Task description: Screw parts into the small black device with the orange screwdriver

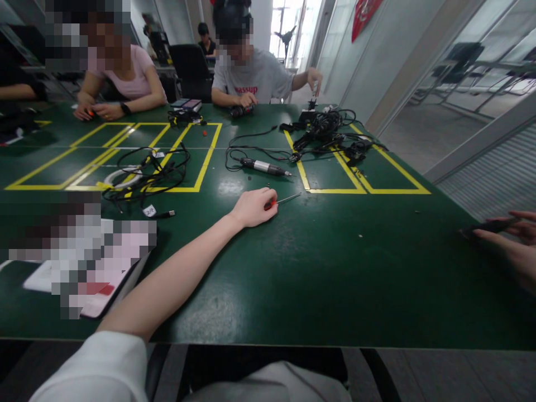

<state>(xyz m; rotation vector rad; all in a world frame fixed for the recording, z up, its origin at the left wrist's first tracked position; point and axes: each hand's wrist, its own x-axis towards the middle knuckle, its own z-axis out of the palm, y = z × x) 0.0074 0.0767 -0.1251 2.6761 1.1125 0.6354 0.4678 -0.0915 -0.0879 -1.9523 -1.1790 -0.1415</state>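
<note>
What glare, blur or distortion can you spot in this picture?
In the head view, pale glare on the glossy green tabletop, mainly near its front edge; the bright white window washed out; the bare right hand and its thin dark object smeared at the stretched right edge; the bare left hand clearer; blocky pixelation over faces and the left-side items.

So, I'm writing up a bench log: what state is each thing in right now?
Screwdriver: gripped in the left hand
Black-and-silver tool: lying on its side, not held
USB plug: unplugged
Left cables: loosely looped
Right cables: tangled in a heap
Dark object at right edge: in someone's fingers, too blurred for more
</note>
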